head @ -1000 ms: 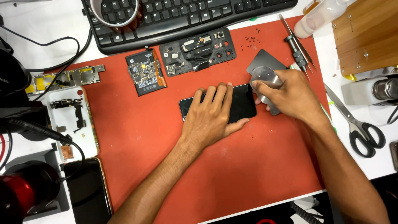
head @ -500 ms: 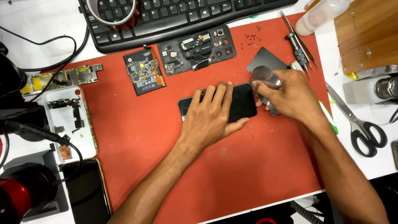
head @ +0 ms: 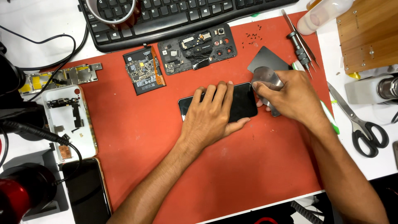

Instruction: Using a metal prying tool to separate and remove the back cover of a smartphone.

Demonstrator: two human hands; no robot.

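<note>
A black phone (head: 242, 101) lies flat on the red work mat (head: 137, 137). My left hand (head: 209, 116) presses down on it, fingers spread across the glass. My right hand (head: 290, 97) pinches a thin shiny metal pry sheet (head: 265, 79) at the phone's right edge. A dark grey flat plate (head: 267, 61) lies just behind that hand.
A black inner phone frame (head: 197, 47) and a circuit board with battery (head: 143, 70) lie behind the phone. Keyboard (head: 178, 14) at the top, screwdriver and tweezers (head: 300, 45) top right, scissors (head: 360, 124) on the right. White phone shell (head: 70, 120) and another dark phone (head: 85, 191) on the left.
Both hands stay in nearly the same place; my right hand and the metal sheet shift only slightly at the phone's right edge.
</note>
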